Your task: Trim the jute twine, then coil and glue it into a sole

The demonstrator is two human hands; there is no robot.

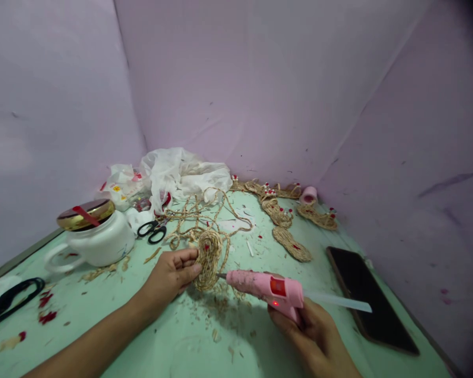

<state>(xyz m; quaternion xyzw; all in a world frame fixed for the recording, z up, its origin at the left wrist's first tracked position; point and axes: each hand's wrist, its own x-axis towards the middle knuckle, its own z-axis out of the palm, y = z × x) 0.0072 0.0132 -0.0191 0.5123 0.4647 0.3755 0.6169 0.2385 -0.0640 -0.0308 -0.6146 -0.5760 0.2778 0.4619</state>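
Note:
My left hand (180, 270) pinches the left edge of an oval sole coiled from braided straw cord (208, 262), which has a small red mark near its top. A loose tail of the straw braid (225, 251) runs from it to a tangle behind. In my right hand (313, 333) is a pink hot glue gun (256, 284), fingers wrapped round its handle. Its red light is lit, and a clear glue stick (339, 300) sticks out of the back. The nozzle points left at the sole's right edge; whether it touches cannot be made out.
Black-handled scissors (153, 231) lie behind my left hand. A white mug (100, 244) with a gold lid (87, 214) stands at left. Plastic bags (181, 170) sit at the back. Several straw soles (291, 244) lie at back right, near a black phone (372, 299).

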